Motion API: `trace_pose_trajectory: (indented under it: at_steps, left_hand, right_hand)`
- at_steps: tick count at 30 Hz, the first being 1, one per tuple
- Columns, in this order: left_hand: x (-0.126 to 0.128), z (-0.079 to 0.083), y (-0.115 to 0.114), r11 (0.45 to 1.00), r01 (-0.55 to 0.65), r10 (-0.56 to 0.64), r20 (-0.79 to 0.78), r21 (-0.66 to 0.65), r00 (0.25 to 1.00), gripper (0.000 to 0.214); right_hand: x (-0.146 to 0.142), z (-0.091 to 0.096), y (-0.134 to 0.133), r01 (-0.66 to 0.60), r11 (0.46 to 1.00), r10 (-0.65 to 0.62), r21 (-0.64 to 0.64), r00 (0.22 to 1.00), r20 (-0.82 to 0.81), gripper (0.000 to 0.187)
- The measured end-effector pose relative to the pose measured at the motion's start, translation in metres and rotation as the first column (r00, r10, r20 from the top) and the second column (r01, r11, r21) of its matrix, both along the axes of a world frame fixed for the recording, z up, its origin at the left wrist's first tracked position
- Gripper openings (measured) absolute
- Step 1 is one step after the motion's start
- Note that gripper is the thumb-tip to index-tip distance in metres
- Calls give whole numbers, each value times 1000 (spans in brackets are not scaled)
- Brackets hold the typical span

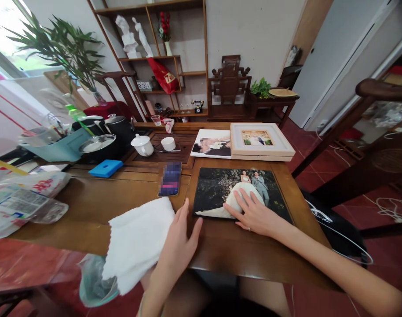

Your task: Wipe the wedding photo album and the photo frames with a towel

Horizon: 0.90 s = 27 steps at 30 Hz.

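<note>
Two hands are on the table [89, 207]. The right hand [253, 213] lies flat and open, fingers spread, pressing on the near part of a print [217, 189]. The left hand [179, 237] is open too, fingers straight, resting on the wood at the print's near left corner with its thumb just beside that corner; neither hand grips anything. There are three pictures in all. The dark print of a couple lies flat by the near edge, toward the table's right side. A second print [210, 145] lies farther back, and one frame [260, 138] lies beside it at the far right corner. One phone [170, 179] lies face up just left of the near print's far corner. One white towel [138, 237] hangs over the near edge, touching the left hand's outer side. Farther back are one teapot [142, 144] and one cup [168, 143] on a slatted tray [184, 152]. One blue box [106, 168] lies left of them, with two dark pots [120, 125] behind it. Crumpled plastic bags [19, 204] crowd the left edge. The table is brown wood with raised borders. The floor [323, 171] is red tile. Against the pale far wall stands a shelf [191, 72] with two white statuettes [128, 37], one vase of red flowers [164, 26] and one red bag [163, 75]. One carved chair [230, 86] stands beside it, and one tall plant [64, 48] stands by the window at the left.
</note>
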<state>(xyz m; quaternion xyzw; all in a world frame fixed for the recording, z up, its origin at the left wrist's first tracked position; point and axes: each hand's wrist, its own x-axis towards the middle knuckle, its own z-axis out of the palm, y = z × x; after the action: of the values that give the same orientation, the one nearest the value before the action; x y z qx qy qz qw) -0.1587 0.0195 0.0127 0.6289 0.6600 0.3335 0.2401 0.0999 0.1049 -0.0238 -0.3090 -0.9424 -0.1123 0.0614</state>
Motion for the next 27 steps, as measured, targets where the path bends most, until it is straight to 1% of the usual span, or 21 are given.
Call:
trace_pose_trajectory:
  at_steps: [1, 3, 6, 9, 12, 14, 18, 22, 25, 27]
  left_hand:
    - [6, -5, 10, 998, -49, 51, 84, -33, 995, 61]
    - [10, -15, 28, 990, -106, 125, 221, -94, 967, 65]
    - [5, -25, 44, 981, -136, 174, 320, -139, 931, 66]
    - [0, -29, 49, 978, -158, 196, 359, -134, 912, 66]
    - [1, -26, 48, 978, -197, 209, 404, -70, 891, 64]
    - [4, -17, 46, 979, -201, 190, 428, -21, 883, 61]
    - [11, 13, 38, 977, -203, 158, 409, 67, 899, 56]
    - [21, 41, 29, 967, -211, 140, 393, 143, 909, 50]
    - [30, 58, 24, 965, -193, 112, 387, 177, 915, 49]
    - [36, 67, 23, 960, -178, 77, 413, 214, 907, 49]
  right_hand:
    - [0, 0, 0, -7, 999, 5, 38, 999, 32, 64]
    - [0, 2, 1, -27, 994, 19, 102, 997, 79, 64]
    - [1, 6, -1, -45, 989, 31, 138, 995, 100, 63]
    - [1, 10, -7, 3, 996, -8, 91, 999, 45, 66]
    - [-3, 11, -15, 73, 997, -72, 18, 996, -47, 69]
    - [-8, 10, -20, 103, 994, -101, 19, 988, -113, 66]
    - [-20, 11, -28, 168, 983, -147, 71, 958, -246, 62]
    - [-32, 19, -32, 197, 978, -161, 73, 926, -342, 62]
    - [-40, 25, -31, 222, 971, -170, 87, 902, -396, 67]
    - [-39, 30, -28, 237, 965, -162, 114, 878, -450, 70]
